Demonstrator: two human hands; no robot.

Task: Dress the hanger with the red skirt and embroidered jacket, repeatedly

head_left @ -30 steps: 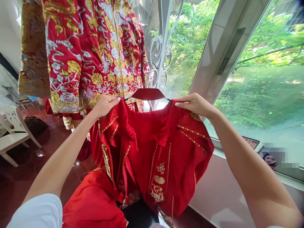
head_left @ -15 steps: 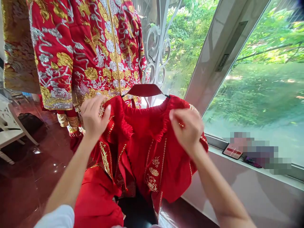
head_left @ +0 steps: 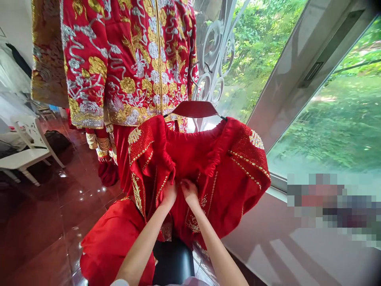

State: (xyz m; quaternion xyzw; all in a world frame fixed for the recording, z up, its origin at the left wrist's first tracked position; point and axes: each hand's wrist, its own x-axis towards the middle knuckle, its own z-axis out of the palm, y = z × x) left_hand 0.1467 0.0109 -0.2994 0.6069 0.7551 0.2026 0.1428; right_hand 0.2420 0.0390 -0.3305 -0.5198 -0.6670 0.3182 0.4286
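A red jacket (head_left: 241, 190) with gold beading and embroidery hangs on a dark red hanger (head_left: 195, 109) in front of me, its front parted and its neckline gathered. My left hand (head_left: 169, 193) is closed at the inner edge of the left front, its fingertips partly hidden by the cloth. Close beside it, my right hand (head_left: 189, 190) has its fingers curled on the edge of the opposite front panel. Both hands are at chest height of the garment, a small gap between them.
Behind hangs a red jacket embroidered in gold and silver (head_left: 139, 59). A white scrolled metal stand (head_left: 211, 51) rises by the window. Red cloth (head_left: 119, 242) is draped beside a black seat (head_left: 174, 262). A white chair (head_left: 32, 153) stands at left; blurred items line the sill.
Both hands have come down from the jacket's shoulders and inward to its front edges. The shoulder embroidery is now uncovered. The view has shifted slightly left.
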